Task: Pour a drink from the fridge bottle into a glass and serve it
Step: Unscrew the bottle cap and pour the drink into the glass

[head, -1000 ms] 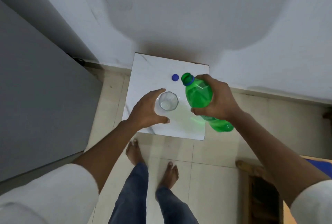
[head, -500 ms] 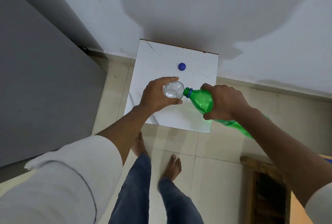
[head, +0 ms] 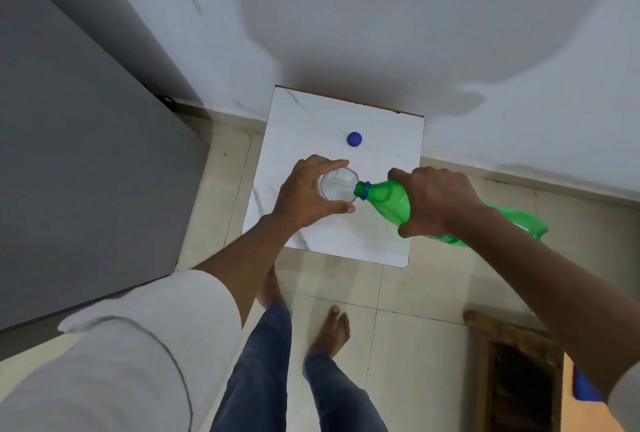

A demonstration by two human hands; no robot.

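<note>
Head view: pouring is under way. The left hand [head: 304,198] wraps the glass [head: 337,185] mid-tabletop [head: 304,120]; the right hand [head: 436,201] grips the tipped bottle [head: 384,197], mouth at the rim. Next: judge the fill, then right it.

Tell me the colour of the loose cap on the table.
Blue; the cap shows clearly in the head view.

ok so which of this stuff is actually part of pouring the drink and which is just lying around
Part of the job:
green bottle, tipped, in the right hand
glass, held by the left hand
blue cap, off, lying on the white table

Just lying about:
grey cabinet
wooden furniture
blue item
</note>
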